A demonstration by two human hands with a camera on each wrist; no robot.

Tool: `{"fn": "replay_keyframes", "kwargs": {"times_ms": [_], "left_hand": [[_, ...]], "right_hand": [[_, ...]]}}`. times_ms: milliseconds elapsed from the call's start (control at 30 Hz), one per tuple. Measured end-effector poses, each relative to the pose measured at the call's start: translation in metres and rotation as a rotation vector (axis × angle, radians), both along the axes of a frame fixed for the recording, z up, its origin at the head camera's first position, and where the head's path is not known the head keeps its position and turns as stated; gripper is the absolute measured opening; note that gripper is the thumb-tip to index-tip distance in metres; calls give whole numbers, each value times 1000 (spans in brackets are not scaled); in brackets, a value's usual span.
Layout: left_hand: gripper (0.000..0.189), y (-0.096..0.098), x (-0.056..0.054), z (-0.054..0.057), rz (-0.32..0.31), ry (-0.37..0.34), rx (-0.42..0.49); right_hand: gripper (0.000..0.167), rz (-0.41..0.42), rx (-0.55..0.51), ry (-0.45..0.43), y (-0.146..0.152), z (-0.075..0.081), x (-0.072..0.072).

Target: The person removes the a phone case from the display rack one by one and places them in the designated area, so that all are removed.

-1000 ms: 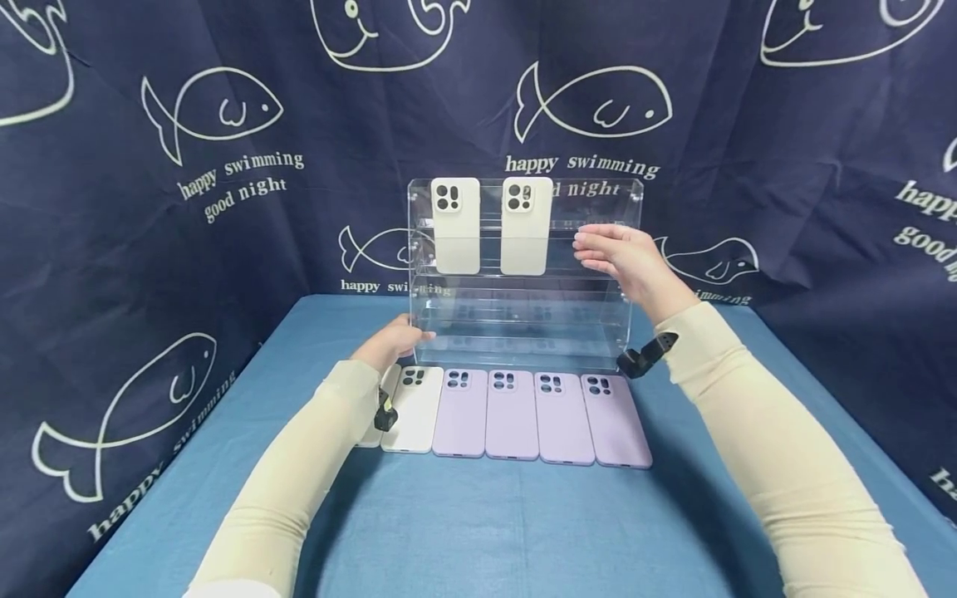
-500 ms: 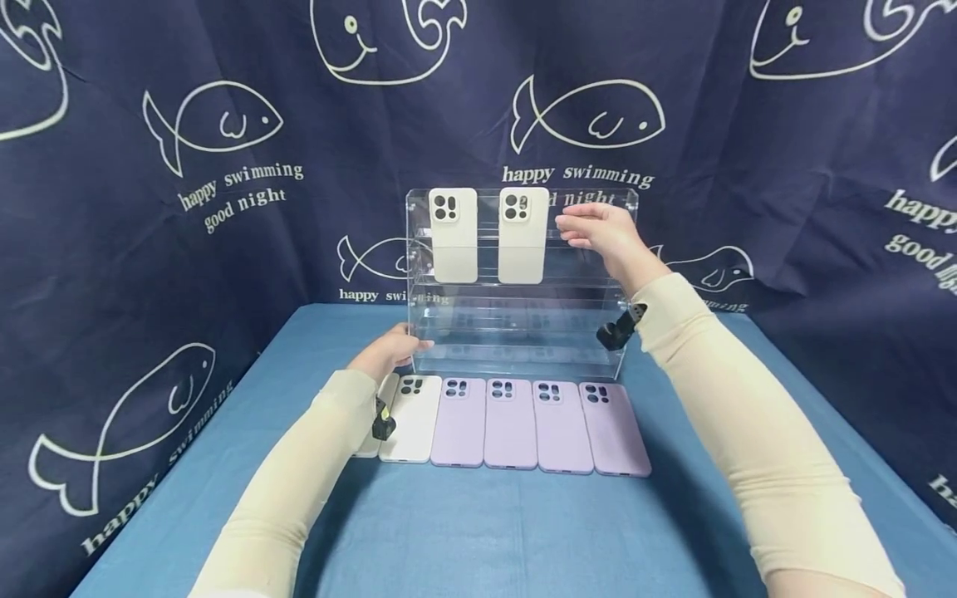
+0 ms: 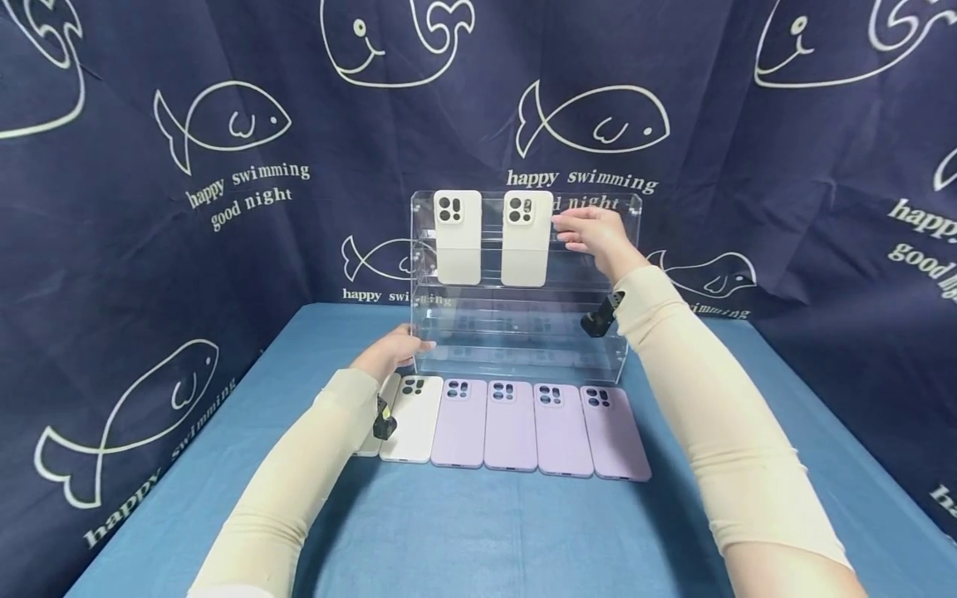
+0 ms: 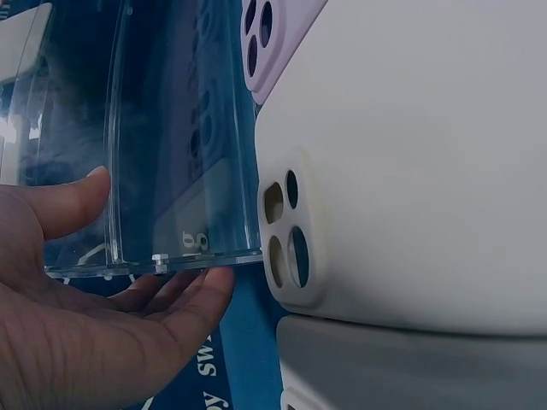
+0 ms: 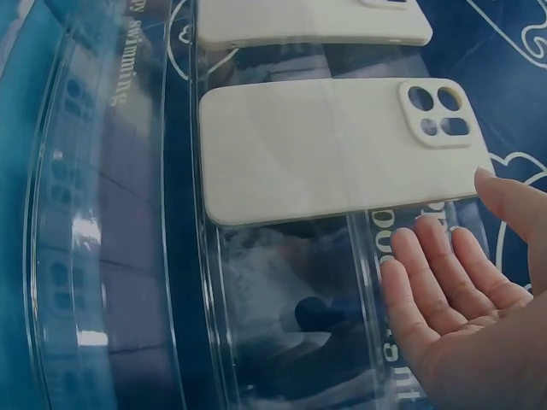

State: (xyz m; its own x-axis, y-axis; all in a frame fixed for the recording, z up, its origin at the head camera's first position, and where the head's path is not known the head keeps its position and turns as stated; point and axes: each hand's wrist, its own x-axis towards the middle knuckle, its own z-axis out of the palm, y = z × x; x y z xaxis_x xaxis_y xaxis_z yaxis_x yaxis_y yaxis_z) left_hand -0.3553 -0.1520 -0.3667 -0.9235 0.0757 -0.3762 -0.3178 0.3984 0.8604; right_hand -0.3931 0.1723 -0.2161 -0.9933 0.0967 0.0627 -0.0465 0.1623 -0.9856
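A clear stepped display rack (image 3: 516, 340) stands upright on the table. Two white phone cases, the left one (image 3: 458, 237) and the right one (image 3: 527, 238), lean in its top tier. My left hand (image 3: 390, 347) holds the rack's lower left side, thumb in front and fingers outside the side panel (image 4: 158, 263). At the top right, my right hand (image 3: 596, 234) is beside the right white case, fingers fairly straight. In the right wrist view the thumb tip meets or nearly meets that case's (image 5: 299, 154) camera-end corner; actual contact is hard to tell.
In front of the rack lies a row of phone cases: several lilac ones (image 3: 512, 428) and white ones (image 3: 412, 419) at the left, partly behind my left wrist. A blue cloth (image 3: 478, 531) covers the table. Behind hangs a navy fish-print curtain (image 3: 419, 149).
My right hand has moved left along the rack's top, from its right end to the right white case's edge. The left hand keeps its place on the rack.
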Motion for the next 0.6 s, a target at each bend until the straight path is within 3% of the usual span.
{"fn": "replay_keyframes", "kwargs": {"times_ms": [167,433,600], "left_hand": [[81,-1,1,0,7,-3,-1],[82,-2,3,7,-6,-12,-28],[81,0,1,5,-18,-19,-21]], "right_hand": [[42,-6,57,-11,-5,-4,-7],[28,-6,13,48,-8,-8,-15],[33,-13,91,85,-11,-13,-16]]}}
